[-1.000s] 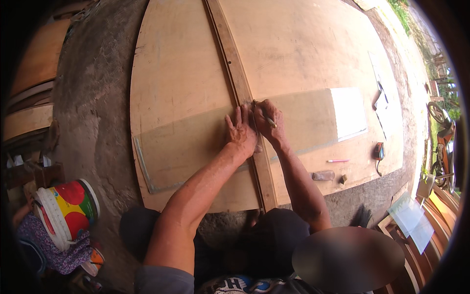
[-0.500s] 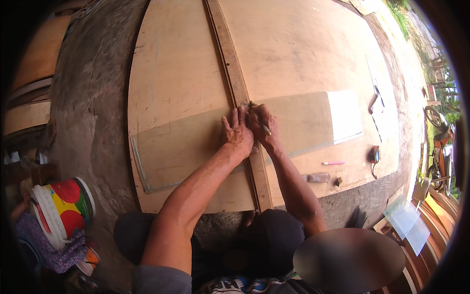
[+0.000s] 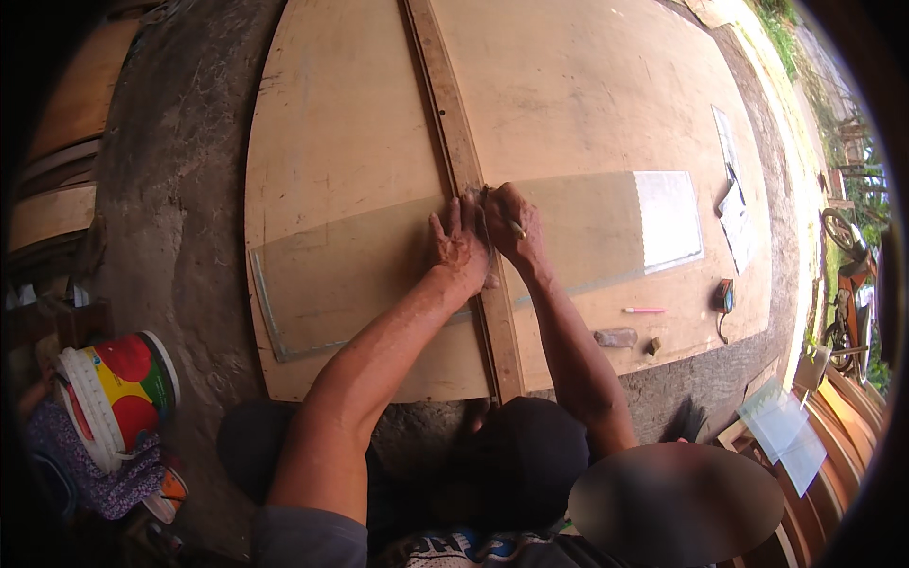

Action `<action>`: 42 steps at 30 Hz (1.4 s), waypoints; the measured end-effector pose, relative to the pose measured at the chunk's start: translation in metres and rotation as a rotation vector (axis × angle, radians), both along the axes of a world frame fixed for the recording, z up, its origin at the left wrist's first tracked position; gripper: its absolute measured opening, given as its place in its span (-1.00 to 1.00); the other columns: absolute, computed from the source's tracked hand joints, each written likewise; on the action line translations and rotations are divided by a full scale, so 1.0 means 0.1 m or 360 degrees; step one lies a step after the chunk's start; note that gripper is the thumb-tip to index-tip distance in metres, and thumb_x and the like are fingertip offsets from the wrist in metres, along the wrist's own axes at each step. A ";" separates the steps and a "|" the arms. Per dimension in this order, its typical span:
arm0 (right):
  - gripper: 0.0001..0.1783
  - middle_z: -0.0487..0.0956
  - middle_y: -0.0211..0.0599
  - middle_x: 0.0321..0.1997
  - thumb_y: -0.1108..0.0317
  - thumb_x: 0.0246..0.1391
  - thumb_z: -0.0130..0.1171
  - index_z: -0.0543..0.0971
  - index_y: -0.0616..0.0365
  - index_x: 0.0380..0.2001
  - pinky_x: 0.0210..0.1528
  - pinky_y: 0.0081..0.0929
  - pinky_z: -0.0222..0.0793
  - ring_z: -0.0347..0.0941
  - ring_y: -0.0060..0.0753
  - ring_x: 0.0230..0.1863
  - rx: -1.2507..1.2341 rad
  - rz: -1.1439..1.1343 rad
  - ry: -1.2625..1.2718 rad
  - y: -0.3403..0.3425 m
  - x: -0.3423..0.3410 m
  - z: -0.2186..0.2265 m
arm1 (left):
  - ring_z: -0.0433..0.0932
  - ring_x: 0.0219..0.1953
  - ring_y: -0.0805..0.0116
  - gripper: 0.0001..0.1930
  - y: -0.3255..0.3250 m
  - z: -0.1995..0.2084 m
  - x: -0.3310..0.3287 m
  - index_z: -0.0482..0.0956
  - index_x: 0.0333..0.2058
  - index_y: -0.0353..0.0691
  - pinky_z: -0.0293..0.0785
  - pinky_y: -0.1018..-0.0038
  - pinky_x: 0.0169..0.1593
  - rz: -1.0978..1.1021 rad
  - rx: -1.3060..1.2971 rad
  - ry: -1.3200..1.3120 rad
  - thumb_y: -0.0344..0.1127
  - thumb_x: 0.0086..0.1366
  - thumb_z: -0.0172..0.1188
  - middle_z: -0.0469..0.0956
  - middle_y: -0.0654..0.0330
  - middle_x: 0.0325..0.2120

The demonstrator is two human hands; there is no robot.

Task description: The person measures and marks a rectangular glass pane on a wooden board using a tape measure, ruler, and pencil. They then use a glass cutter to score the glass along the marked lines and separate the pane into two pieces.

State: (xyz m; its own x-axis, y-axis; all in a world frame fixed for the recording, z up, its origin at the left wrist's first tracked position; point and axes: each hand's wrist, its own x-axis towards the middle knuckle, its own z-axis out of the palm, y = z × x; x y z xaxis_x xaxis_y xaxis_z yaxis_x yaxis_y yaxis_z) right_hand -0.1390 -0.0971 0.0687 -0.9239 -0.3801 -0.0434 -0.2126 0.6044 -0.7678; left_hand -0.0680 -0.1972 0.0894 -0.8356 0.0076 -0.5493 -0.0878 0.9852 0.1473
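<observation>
A long glass sheet [image 3: 379, 275] lies across a plywood board. Over it runs a long wooden strip [image 3: 454, 142], from the far edge toward my body. My left hand [image 3: 460, 248] presses on the strip near the middle of the glass, fingers spread and nearly flat. Right beside it, my right hand [image 3: 514, 222] is closed round a pen-shaped glass cutter [image 3: 518, 230], whose brass-coloured end sticks out above the fingers. The cutter's tip is at the strip's right edge, mostly hidden by the hand. Both hands are almost touching.
On the plywood board [image 3: 587, 85] to the right lie a pink pen [image 3: 645, 310], a tape measure [image 3: 724, 295], a grey block [image 3: 616, 337], a small brown piece [image 3: 654, 346] and papers [image 3: 733, 222]. A colourful bucket [image 3: 118, 393] stands left; glass offcuts [image 3: 784, 431] lie right.
My right hand has slid slightly farther away from my body along the strip with the glass cutter. My left hand stays pressed on the strip.
</observation>
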 end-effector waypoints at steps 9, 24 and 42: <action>-0.79 0.64 0.09 -0.32 0.24 0.22 0.15 0.58 0.17 -0.26 -0.24 -0.08 0.50 0.61 0.21 -0.22 -0.0073 -0.0008 0.0024 -0.01 -0.07 0.04 | -0.36 0.52 -0.28 0.25 -0.01 0.02 0.03 -0.04 0.47 -0.29 -0.18 -0.36 0.41 0.0035 0.0063 0.0089 0.20 -0.02 0.50 -0.32 -0.29 0.47; -0.78 0.62 0.14 -0.32 0.22 0.24 0.13 0.52 0.17 -0.29 -0.24 -0.02 0.46 0.57 0.28 -0.20 -0.0050 -0.0044 -0.0038 -0.02 -0.02 0.08 | -0.36 0.52 -0.28 0.35 -0.03 0.11 0.01 -0.19 0.48 -0.30 -0.22 -0.33 0.43 0.0042 0.0106 0.0040 0.18 -0.07 0.54 -0.32 -0.27 0.48; -0.71 0.61 0.05 -0.38 0.19 0.10 0.27 0.47 0.16 -0.31 -0.25 0.00 0.44 0.57 0.23 -0.25 -0.0234 0.0093 0.0010 0.06 -0.06 -0.06 | -0.32 0.52 -0.22 0.30 -0.05 0.06 0.02 -0.14 0.47 -0.28 -0.17 -0.30 0.43 -0.0023 0.0082 0.0084 0.23 -0.02 0.49 -0.29 -0.22 0.48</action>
